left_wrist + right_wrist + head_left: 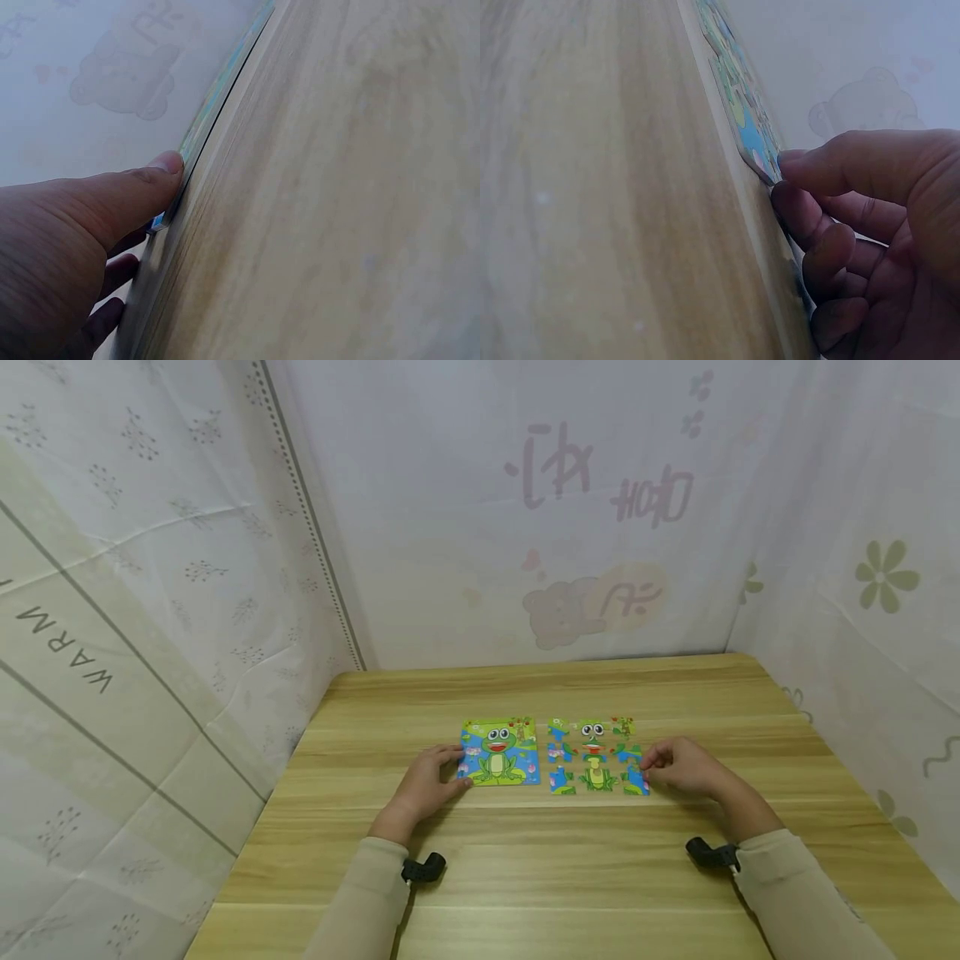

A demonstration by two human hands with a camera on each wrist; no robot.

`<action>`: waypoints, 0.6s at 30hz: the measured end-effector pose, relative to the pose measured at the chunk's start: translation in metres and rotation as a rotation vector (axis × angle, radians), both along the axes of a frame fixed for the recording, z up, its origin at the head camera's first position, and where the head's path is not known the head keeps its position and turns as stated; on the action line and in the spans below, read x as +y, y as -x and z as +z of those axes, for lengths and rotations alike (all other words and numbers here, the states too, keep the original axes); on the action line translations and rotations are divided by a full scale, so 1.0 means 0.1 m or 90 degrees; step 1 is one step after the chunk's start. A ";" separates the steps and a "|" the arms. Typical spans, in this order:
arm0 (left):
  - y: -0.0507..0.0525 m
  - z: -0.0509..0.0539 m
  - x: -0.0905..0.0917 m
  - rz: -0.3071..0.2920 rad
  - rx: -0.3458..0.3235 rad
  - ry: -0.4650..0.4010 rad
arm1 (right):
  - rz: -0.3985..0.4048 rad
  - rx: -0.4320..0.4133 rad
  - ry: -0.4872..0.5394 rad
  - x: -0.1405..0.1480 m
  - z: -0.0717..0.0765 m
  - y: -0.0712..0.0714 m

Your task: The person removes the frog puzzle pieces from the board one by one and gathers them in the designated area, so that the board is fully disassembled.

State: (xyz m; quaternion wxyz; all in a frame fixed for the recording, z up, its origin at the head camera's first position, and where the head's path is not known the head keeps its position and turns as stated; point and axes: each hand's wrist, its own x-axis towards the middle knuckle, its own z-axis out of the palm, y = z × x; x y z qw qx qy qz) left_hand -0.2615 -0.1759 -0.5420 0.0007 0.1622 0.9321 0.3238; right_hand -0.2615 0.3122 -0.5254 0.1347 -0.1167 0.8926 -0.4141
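Note:
A square frog picture board point(498, 752) lies flat on the table. My left hand point(429, 783) holds it by its left side, fingers along that edge and thumb at the near left corner. In the left wrist view, the thumb of my left hand point(97, 210) presses on the board's edge point(217, 97). To the right, several frog puzzle pieces point(597, 778) are laid out in rows with gaps. My right hand point(686, 768) pinches the near right puzzle piece point(634, 782) at its outer edge. The right wrist view shows this thumb and forefinger meeting at the corner of the piece point(751, 139).
Beneath everything is a wood-grain table point(570, 877). A printed curtain point(465, 527) hangs behind its far edge, with more patterned cloth on both sides. Black wrist camera mounts point(425, 867) sit at both sleeves.

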 end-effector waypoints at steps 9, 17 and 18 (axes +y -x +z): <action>0.01 0.01 -0.02 -0.005 0.005 0.004 | -0.005 -0.001 -0.003 -0.01 -0.01 0.01; 0.01 -0.02 -0.03 -0.019 0.002 -0.008 | 0.001 0.005 0.006 0.00 -0.02 -0.01; 0.01 -0.01 -0.03 -0.019 -0.001 -0.015 | 0.000 0.011 0.007 0.00 -0.01 -0.01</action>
